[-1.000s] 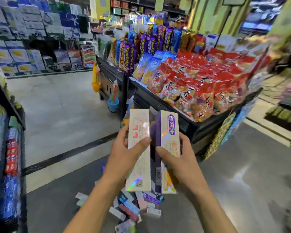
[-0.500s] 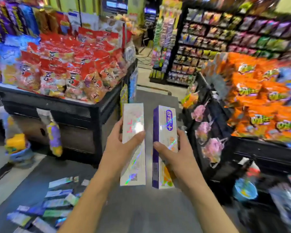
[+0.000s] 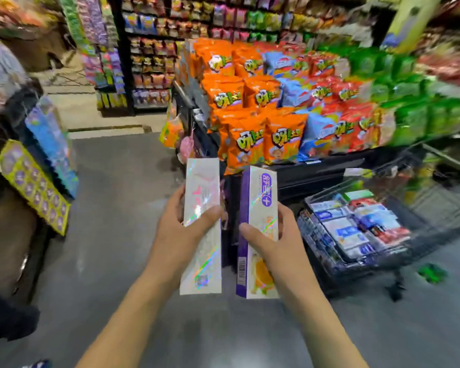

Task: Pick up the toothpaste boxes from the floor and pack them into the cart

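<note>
Holding one toothpaste box each, the hands stood side by side before the person. The left hand [image 3: 179, 236] gripped the white box [image 3: 201, 229] and the right hand [image 3: 272, 244] gripped the purple box [image 3: 258, 235], both boxes upright with the long axis pointing away. The cart [image 3: 327, 251], already holding what seemed to be more boxes, lay low to the right, nearer the right hand.

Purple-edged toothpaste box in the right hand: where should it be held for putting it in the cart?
Probably keep the mid-length pinch across its narrow width: the right hand has thumb on the front, fingers behind the purple-edged toothpaste box. It is long, flat and upright; the cart lies to the right.
</note>
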